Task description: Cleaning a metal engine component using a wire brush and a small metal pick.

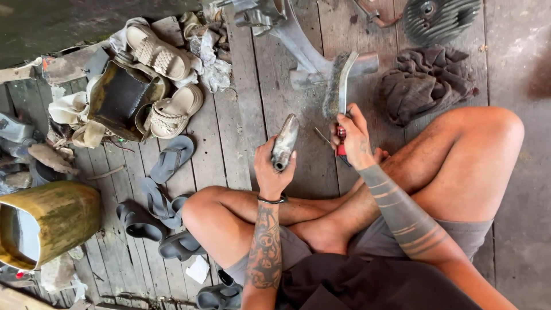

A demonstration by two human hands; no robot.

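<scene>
At nine o'clock of my knees, grey sandals (163, 198) lie scattered on the plank floor (229, 138). My left hand (271, 169) is wrapped tight round a metal part (285, 141), a dull grey, grimy tube held upright over my crossed legs. Just at three o'clock of it, my right hand (354, 138) is closed on the red handle of a wire brush (338, 86), bristles pointing toward twelve. A dark rag (425, 83) lies beyond.

head cam | 1 view | looks steeply down, close, over crossed legs (344, 212) at plank floor (275, 103)
</scene>
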